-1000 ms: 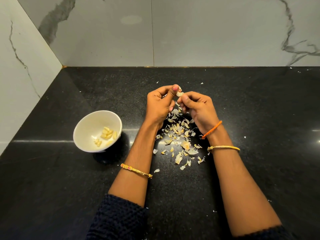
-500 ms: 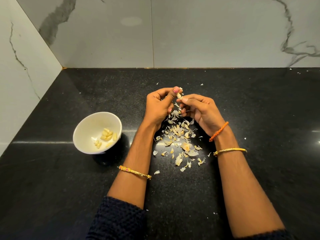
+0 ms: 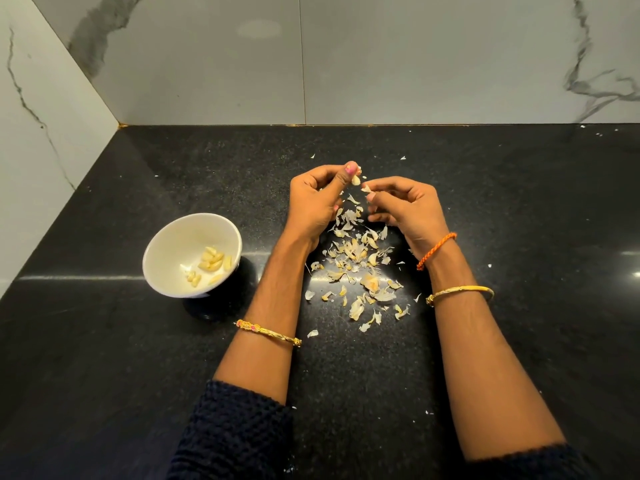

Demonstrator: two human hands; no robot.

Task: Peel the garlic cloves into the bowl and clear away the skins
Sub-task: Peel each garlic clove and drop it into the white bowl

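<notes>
Between hands, garlic clove [image 3: 355, 180] mostly hidden by left fingers [image 3: 347, 174], skins [image 3: 360, 258] below

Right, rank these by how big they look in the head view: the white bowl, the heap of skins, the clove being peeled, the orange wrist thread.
1. Heap of skins, the widest spread.
2. White bowl, somewhat smaller in extent.
3. Orange wrist thread.
4. Clove, pinched in the left hand, partly hidden, so it is likely a bit larger than it looks.
</notes>
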